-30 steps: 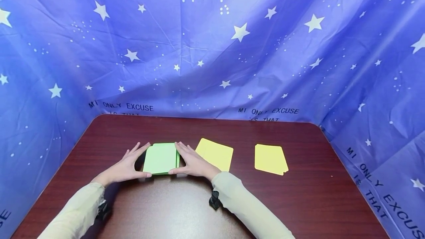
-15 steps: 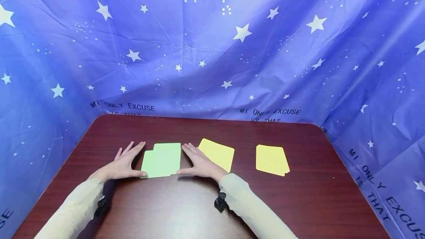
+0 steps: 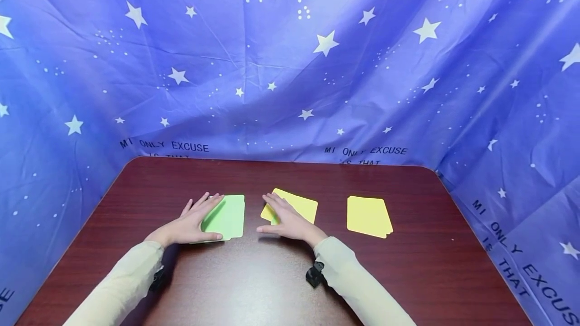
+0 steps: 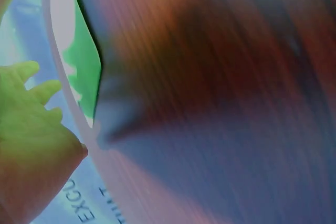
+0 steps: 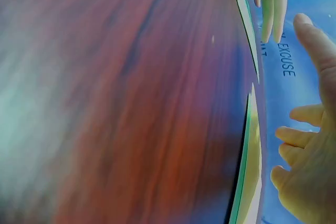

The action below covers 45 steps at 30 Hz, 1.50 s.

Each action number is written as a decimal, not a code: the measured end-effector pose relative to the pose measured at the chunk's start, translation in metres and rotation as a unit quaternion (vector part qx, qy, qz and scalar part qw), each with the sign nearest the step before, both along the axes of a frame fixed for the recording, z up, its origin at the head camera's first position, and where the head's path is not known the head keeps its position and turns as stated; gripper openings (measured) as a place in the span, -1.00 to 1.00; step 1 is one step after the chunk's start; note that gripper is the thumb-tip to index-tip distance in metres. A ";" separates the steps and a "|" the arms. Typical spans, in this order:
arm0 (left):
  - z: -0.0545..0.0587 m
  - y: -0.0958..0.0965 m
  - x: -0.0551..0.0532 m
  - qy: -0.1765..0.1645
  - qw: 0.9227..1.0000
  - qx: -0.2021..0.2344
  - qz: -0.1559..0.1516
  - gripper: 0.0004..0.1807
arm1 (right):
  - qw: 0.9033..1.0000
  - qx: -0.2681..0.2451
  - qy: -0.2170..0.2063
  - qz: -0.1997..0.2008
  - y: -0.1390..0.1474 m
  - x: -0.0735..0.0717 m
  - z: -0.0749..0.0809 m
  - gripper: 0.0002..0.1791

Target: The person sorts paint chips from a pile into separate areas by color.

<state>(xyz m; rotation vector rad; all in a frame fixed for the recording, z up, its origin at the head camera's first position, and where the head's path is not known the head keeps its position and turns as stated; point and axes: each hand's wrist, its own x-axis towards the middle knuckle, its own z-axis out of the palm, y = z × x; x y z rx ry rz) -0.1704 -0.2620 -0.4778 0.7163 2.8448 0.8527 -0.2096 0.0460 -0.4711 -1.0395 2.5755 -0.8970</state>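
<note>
Green square cards [image 3: 234, 217] lie in a stack left of centre on the table. My left hand [image 3: 188, 225] reaches over their left part, thumb and fingers spread, hiding that side. In the left wrist view this hand [image 4: 37, 135] shows beside a green card edge [image 4: 90, 72]. My right hand [image 3: 292, 221] is spread out over the front left of the middle yellow cards [image 3: 301, 205], and a sliver of green shows under them. The right wrist view has the right hand [image 5: 312, 156] with its fingers apart and nothing between them.
Another stack of yellow cards [image 3: 368, 216], slightly uneven at its lower right corner, lies farther right. The dark red wooden table [image 3: 421, 265] has rounded back corners. A blue star-printed cloth [image 3: 281, 54] hangs behind it and at both sides.
A second ago both hands framed the green stack; then a green card showed offset to the left. Since then both hands have moved right, the right one away from the green cards.
</note>
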 end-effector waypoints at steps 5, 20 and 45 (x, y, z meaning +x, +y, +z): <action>-0.001 0.015 -0.003 0.001 1.000 0.000 -0.015 0.09 | 1.000 -0.003 0.006 -0.011 0.014 -0.001 0.000 -0.03; -0.005 0.055 -0.020 -0.002 0.997 -0.013 -0.071 0.05 | 0.999 0.000 0.033 -0.042 0.053 -0.002 -0.002 -0.04; -0.002 0.136 -0.057 -0.014 0.992 -0.066 -0.106 -0.06 | 0.997 0.033 0.037 -0.059 0.109 -0.002 -0.007 -0.01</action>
